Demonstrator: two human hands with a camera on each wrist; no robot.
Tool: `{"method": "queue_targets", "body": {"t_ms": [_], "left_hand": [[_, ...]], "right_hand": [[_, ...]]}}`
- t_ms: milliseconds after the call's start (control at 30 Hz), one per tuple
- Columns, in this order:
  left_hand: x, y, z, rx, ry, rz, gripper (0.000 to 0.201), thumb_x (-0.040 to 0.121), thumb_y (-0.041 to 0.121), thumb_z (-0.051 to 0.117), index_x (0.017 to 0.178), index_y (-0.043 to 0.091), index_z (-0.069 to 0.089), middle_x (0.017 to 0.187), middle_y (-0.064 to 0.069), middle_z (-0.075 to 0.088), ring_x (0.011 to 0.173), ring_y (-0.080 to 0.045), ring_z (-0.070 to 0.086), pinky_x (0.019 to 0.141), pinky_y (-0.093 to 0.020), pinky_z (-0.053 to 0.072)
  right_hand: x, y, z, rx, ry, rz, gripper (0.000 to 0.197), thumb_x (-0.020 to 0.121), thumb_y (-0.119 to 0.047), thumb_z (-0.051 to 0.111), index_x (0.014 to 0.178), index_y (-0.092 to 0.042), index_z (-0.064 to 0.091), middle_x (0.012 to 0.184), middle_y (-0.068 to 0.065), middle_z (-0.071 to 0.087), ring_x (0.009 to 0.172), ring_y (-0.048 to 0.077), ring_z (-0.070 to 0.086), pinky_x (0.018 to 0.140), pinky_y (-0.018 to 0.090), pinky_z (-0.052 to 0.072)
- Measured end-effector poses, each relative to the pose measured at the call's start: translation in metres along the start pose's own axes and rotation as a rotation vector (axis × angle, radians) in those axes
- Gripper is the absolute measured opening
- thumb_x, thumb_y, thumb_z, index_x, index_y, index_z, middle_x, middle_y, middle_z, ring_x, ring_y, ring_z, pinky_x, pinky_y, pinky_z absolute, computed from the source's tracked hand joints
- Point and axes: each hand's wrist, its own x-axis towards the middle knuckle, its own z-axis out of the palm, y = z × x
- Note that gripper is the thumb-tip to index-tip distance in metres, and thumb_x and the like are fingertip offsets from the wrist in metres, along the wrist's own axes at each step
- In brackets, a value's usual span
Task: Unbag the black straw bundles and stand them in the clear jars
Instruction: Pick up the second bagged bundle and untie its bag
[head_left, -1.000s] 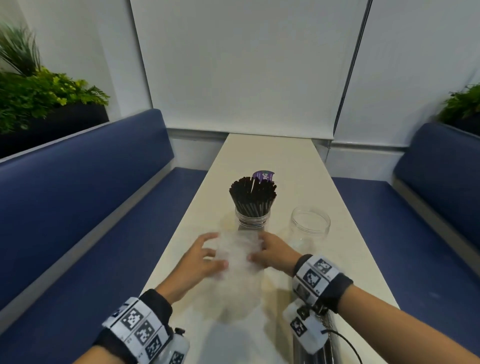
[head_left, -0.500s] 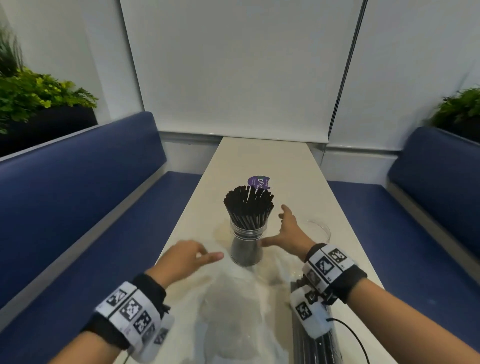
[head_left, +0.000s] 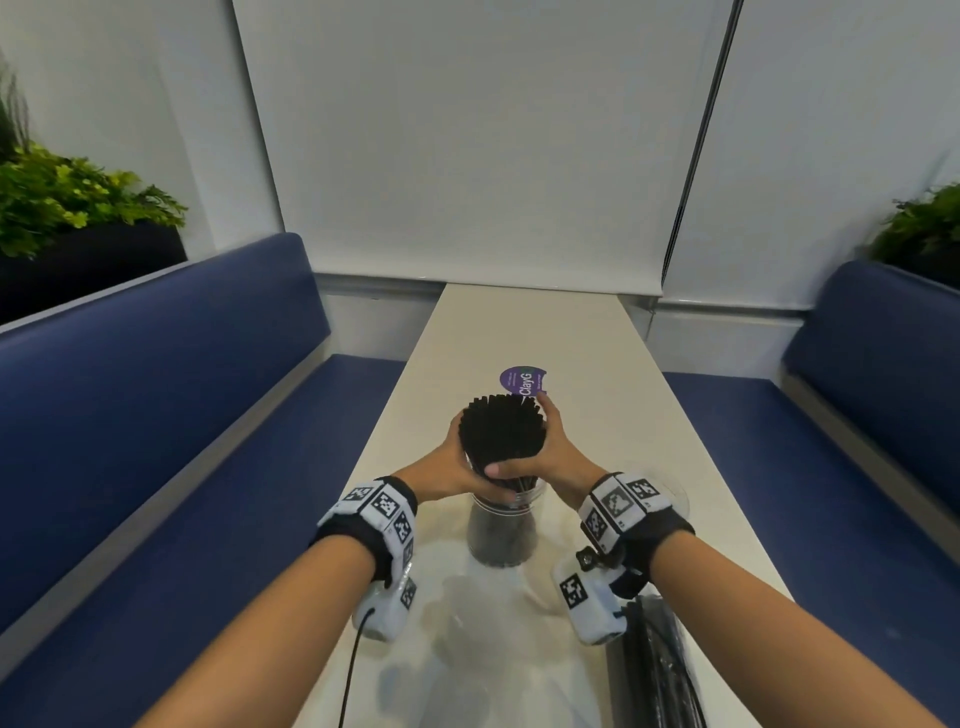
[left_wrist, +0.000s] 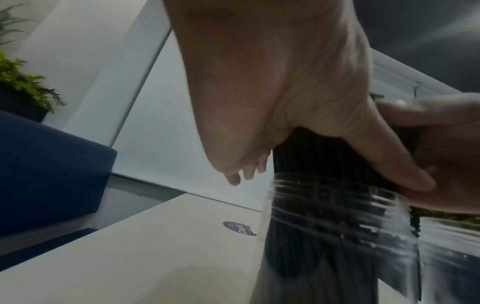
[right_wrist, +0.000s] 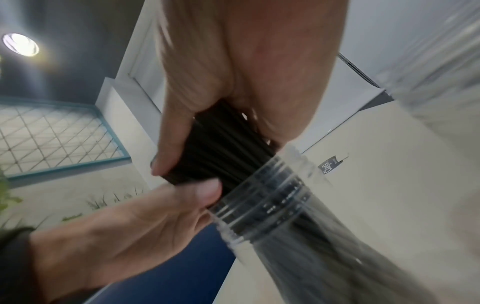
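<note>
A clear jar (head_left: 501, 535) stands mid-table holding a bundle of black straws (head_left: 501, 428) upright. Both hands wrap the bundle just above the jar's threaded rim: my left hand (head_left: 460, 460) from the left, my right hand (head_left: 548, 449) from the right, thumbs overlapping at the near side. The left wrist view shows my left hand (left_wrist: 298, 115) against the straws (left_wrist: 324, 156) and jar (left_wrist: 324, 207). In the right wrist view my right hand (right_wrist: 233, 98) curls round the straws (right_wrist: 221, 148) above the jar (right_wrist: 280, 207). A second, empty clear jar (head_left: 675, 493) is partly hidden behind my right wrist.
An empty clear plastic bag (head_left: 467, 629) lies flat on the white table (head_left: 597, 364) in front of the jar. A bagged bundle of black straws (head_left: 654, 670) lies at the near right edge. A purple sticker (head_left: 523, 381) sits beyond the jar. Blue benches flank the table.
Both hands left the empty bag on the table, reached forward and closed round the straws standing in the jar. The fanned straw tops are now gathered tighter.
</note>
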Motion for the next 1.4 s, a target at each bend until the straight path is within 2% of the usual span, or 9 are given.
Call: {"method": "queue_targets", "body": {"t_ms": [133,433,567,733,900,1033,1133,1267,1400], "left_hand": [[0.012,-0.001,0.009,-0.01,0.024,0.116,0.104,0.066,0.006,0.081,0.138,0.016,0.006,0.129,0.0,0.031,0.124,-0.019,0.039,0.097,-0.025,0.038],[0.02,0.02,0.02,-0.245,0.252,0.172,0.072,0.069,0.0,0.076,0.124,0.021,0.034,0.113,-0.003,0.052,0.109,-0.023,0.054,0.076,-0.02,0.051],[0.018,0.04,0.017,-0.296,0.303,0.228,0.076,0.069,-0.002,0.075,0.13,0.014,0.033,0.121,-0.008,0.051,0.113,-0.023,0.053,0.08,-0.021,0.051],[0.007,0.051,0.014,-0.335,0.199,0.281,0.096,0.071,-0.007,0.071,0.142,0.027,0.015,0.141,-0.013,0.037,0.125,-0.023,0.045,0.096,-0.032,0.045],[-0.02,0.046,-0.003,-0.25,0.304,0.203,0.127,0.058,0.032,0.086,0.143,0.042,-0.007,0.158,-0.001,0.005,0.144,-0.016,0.014,0.116,-0.047,0.021],[-0.065,0.023,-0.014,-0.151,0.385,0.092,0.135,0.043,0.06,0.083,0.138,0.052,-0.013,0.158,0.01,-0.003,0.143,-0.007,0.003,0.118,-0.05,0.013],[-0.107,0.002,-0.005,0.0,0.4,0.05,0.118,0.051,0.065,0.076,0.136,0.058,-0.005,0.157,0.016,-0.003,0.145,-0.009,-0.001,0.117,-0.049,0.012],[-0.154,-0.014,0.028,0.251,0.38,0.278,0.047,0.08,0.05,0.062,0.124,0.047,0.043,0.14,0.031,0.033,0.133,0.006,0.027,0.111,-0.022,0.026],[-0.178,-0.005,0.079,0.28,0.08,0.33,0.017,0.089,0.03,0.055,0.1,0.034,0.066,0.106,0.024,0.063,0.106,0.007,0.055,0.094,-0.013,0.041]], "right_hand": [[0.0,0.005,0.008,0.046,0.043,-0.08,0.1,0.047,-0.01,0.08,0.132,-0.018,0.028,0.135,0.009,0.041,0.124,0.022,0.043,0.104,0.042,0.043],[0.001,-0.008,0.014,0.145,0.17,-0.196,0.068,0.07,-0.005,0.075,0.126,-0.017,0.038,0.121,0.008,0.049,0.116,0.026,0.05,0.101,0.051,0.044],[-0.003,-0.03,0.011,0.196,0.2,-0.235,0.067,0.07,-0.004,0.074,0.126,-0.016,0.038,0.116,0.002,0.051,0.111,0.021,0.053,0.102,0.048,0.045],[-0.007,-0.039,0.008,0.173,0.16,-0.199,0.089,0.071,-0.011,0.075,0.141,-0.024,0.022,0.145,0.007,0.034,0.133,0.026,0.036,0.109,0.048,0.036],[-0.024,-0.038,-0.007,0.129,0.221,-0.169,0.109,0.065,-0.035,0.077,0.144,-0.034,0.003,0.155,0.001,0.013,0.137,0.016,0.023,0.105,0.035,0.027],[-0.054,-0.025,-0.024,0.003,0.303,-0.132,0.102,0.062,-0.059,0.067,0.141,-0.039,0.006,0.155,-0.004,0.014,0.141,0.019,0.018,0.113,0.045,0.021],[-0.088,-0.007,-0.033,-0.207,0.318,-0.117,0.089,0.07,-0.058,0.065,0.14,-0.031,0.017,0.147,-0.001,0.027,0.136,0.019,0.024,0.112,0.045,0.026],[-0.132,0.032,-0.042,-0.641,0.167,0.007,0.059,0.08,-0.04,0.064,0.127,-0.019,0.036,0.129,0.006,0.038,0.125,0.023,0.034,0.099,0.029,0.033],[-0.158,0.068,-0.045,-0.984,0.118,0.266,0.076,0.082,-0.049,0.057,0.137,-0.012,0.021,0.134,0.014,0.032,0.126,0.031,0.028,0.102,0.035,0.033]]}}
